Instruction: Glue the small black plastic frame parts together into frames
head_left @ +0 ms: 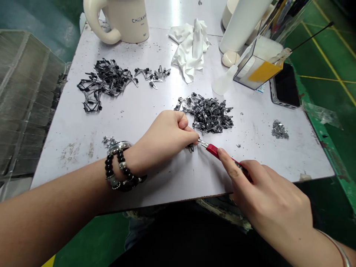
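My left hand [172,131] pinches a small black and metal part [190,147], mostly hidden under the fingers. In my right hand [274,202] is a red-handled utility knife [213,150], my index finger stretched along it. Its metal tip meets the left fingertips, at the small part. Just beyond the left hand lies a pile of small black and silver clip-like parts [213,115]. A second pile of similar parts [108,78] sits at the left, with a few loose ones [152,74] beside it.
A cream mug [128,22] stands at the back left, near a crumpled white cloth [190,48]. At the right are a clear pen holder [258,68], a phone [285,87] and a heap of tiny metal bits [279,129]. Clear plastic boxes [22,92] stand left of the table.
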{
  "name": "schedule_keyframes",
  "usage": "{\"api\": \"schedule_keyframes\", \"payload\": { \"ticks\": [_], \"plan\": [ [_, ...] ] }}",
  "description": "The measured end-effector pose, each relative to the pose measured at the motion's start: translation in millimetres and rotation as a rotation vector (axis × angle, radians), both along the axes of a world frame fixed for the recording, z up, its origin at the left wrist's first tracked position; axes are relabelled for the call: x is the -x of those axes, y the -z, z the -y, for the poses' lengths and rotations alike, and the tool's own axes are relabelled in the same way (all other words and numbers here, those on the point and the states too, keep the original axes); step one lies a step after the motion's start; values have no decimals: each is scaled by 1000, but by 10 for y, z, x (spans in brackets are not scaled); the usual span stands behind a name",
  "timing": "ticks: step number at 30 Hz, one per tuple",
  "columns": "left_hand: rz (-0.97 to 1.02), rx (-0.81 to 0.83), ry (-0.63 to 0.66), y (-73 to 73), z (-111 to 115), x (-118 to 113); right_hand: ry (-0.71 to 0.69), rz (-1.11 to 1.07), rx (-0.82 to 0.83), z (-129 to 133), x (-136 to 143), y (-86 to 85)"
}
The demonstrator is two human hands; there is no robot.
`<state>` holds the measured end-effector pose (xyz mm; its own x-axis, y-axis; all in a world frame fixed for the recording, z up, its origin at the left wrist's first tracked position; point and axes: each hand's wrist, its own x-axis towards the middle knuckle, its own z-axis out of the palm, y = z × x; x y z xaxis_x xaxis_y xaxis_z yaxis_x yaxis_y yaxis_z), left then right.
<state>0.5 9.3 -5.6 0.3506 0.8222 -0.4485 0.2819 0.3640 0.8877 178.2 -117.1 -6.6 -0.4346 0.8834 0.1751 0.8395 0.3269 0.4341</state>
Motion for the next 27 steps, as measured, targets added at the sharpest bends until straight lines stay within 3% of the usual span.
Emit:
{"api": "schedule_keyframes", "payload": {
  "ticks": [10,14,16,27],
  "plan": [
    [86,-20,23,52,-31,22,189,-214,-106,-13,-61,233],
    [82,-48,17,71,-26,22,159,-651,107,-16,-71,215],
    [67,-70,18,74,-17,21,107,-749,197,-12,-67,195],
    [6,-156,26,86,6,16,70,-705,225,-15,-69,187]
  ]
}}
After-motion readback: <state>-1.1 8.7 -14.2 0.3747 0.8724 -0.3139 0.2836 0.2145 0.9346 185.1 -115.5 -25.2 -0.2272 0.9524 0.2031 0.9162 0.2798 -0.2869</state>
